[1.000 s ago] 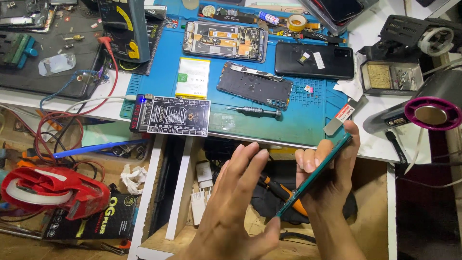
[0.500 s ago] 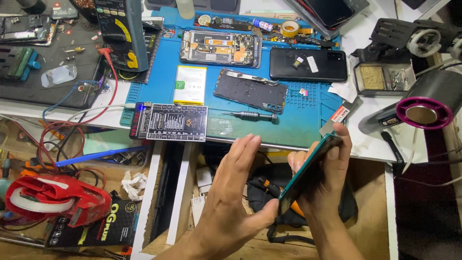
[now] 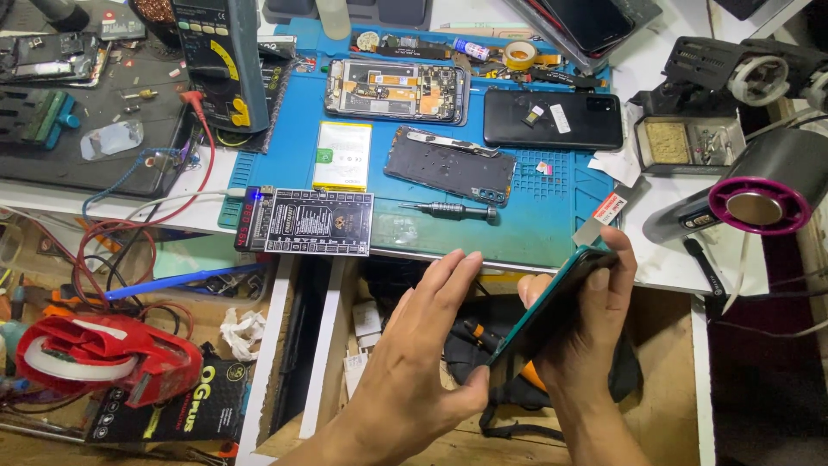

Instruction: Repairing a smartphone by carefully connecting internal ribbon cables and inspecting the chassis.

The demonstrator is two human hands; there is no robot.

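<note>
Holding a teal phone (image 3: pixel 552 304) edge-on, the right hand (image 3: pixel 595 332) clasps it just off the table's (image 3: pixel 664 259) front edge, above an open drawer (image 3: pixel 664 380). The left hand (image 3: pixel 418 362) is released, fingers straight, thumb touching the phone's lower end. A screwdriver (image 3: pixel 448 209) lies on the blue mat (image 3: pixel 552 220).

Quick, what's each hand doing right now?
Left hand: open, fingers straight, flat against the teal-edged phone.
Right hand: closed around that phone, holding it tilted.

phone (image 3: pixel 552 302) between hands | screwdriver (image 3: pixel 448 209) on mat (image 3: pixel 552 233) behind
</note>
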